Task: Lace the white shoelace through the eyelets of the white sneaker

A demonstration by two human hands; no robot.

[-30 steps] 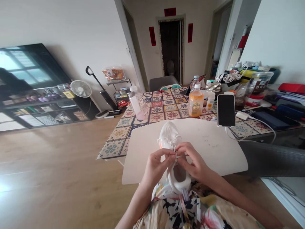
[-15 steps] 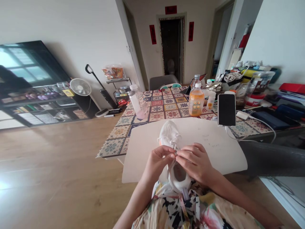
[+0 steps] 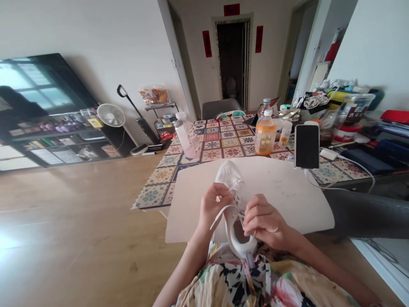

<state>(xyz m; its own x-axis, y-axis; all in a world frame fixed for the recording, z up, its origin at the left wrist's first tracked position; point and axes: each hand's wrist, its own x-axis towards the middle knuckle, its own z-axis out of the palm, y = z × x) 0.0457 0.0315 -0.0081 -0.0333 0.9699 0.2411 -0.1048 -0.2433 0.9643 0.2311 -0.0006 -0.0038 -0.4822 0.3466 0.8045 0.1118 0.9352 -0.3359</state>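
Observation:
A white lace-up sneaker (image 3: 227,171) rests with its toe pointing away from me, on a white sheet (image 3: 191,213) at the table's near edge. Its heel comes up against my patterned clothing. At the left side of the lacing, my left hand (image 3: 214,204) is closed in a pinch on the shoelace; the fingertips partly cover it. My right hand (image 3: 266,221) has its fingers curled together on the shoelace (image 3: 220,214) over the shoe's opening. From there the lace arches leftward, and its loose tip hangs below my left hand.
Beyond the sheet stand a clear bottle with pink liquid (image 3: 188,143) and an orange drink bottle (image 3: 266,136). A phone (image 3: 306,147) is propped up at the right with a white cable. Containers and a red tub (image 3: 347,133) crowd the table's right side.
My hands were together over the lacing and are now apart. The left has moved slightly forward, the right back to the right, and the lace now arches out between them.

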